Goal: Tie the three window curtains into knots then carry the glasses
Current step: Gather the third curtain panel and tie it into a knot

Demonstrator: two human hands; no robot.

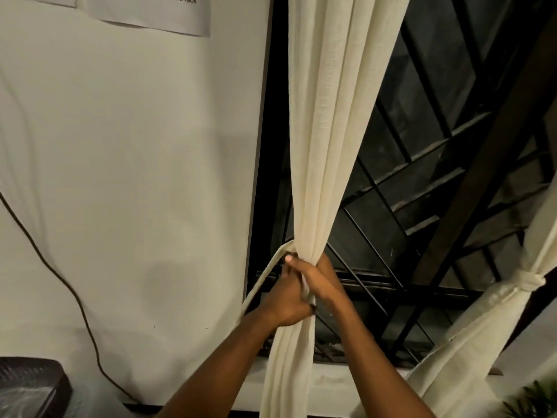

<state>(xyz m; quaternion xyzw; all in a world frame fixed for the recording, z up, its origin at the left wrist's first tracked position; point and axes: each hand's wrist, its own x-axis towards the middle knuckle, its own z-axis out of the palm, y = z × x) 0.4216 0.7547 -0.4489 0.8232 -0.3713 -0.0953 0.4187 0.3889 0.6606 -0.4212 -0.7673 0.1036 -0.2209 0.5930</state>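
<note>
A cream curtain (325, 131) hangs in front of a dark barred window (422, 176) and is bunched tight at mid height. My left hand (286, 300) and my right hand (322, 282) both grip it at the bunched spot, fingers closed around the cloth. A narrow cream strip (265, 279) loops out from the bunch to the left and runs down behind my left wrist. Below my hands the curtain falls loose. At the right edge a second cream curtain (470, 327) hangs with a knot (530, 280) in it. No glasses are in view.
A white wall (135, 176) fills the left, with a dark cable (60, 276) trailing down it and a paper sheet (150, 10) at the top. A black object (30, 384) sits at lower left. A green plant (533, 399) shows at lower right, below the white sill (346, 378).
</note>
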